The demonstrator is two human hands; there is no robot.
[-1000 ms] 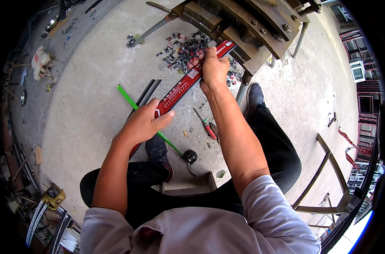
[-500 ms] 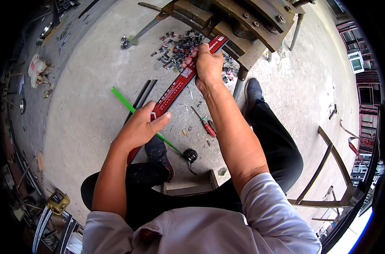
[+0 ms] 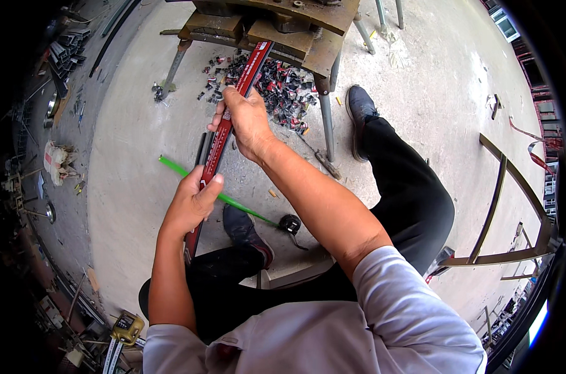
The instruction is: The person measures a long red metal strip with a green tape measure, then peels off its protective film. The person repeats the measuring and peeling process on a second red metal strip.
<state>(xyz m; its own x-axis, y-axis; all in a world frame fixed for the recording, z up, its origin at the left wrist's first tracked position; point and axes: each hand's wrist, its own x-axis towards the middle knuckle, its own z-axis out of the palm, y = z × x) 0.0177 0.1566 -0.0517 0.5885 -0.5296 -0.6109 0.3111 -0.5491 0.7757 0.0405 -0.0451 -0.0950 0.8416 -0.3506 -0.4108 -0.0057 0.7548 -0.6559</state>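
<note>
Both my hands hold a long, narrow metal profile [image 3: 213, 148] with a red printed face. My left hand [image 3: 192, 202] is closed round its near part, the thumb lying along the edge. Farther up, my right hand [image 3: 248, 121] grips it with the fingers curled beneath. The profile slants up and away, its far end at the edge of a heavy, rusty metal machine [image 3: 283, 37]. Whether that end sits inside a slot cannot be made out. Under the machine lies a heap of small red and black offcuts [image 3: 286, 93].
A black tape measure [image 3: 289, 223] lies on the floor, a green strip [image 3: 239, 204] running to it. Dark profiles [image 3: 203, 149] lie behind my left hand. A yellow tape measure [image 3: 128, 325] is at lower left. A bent metal frame [image 3: 501, 206] stands at right.
The view has shifted, so the machine sits farther left and higher. My hands and the profile appear farther left, the profile steeper. My right forearm now covers where the red-handled screwdriver lay.
</note>
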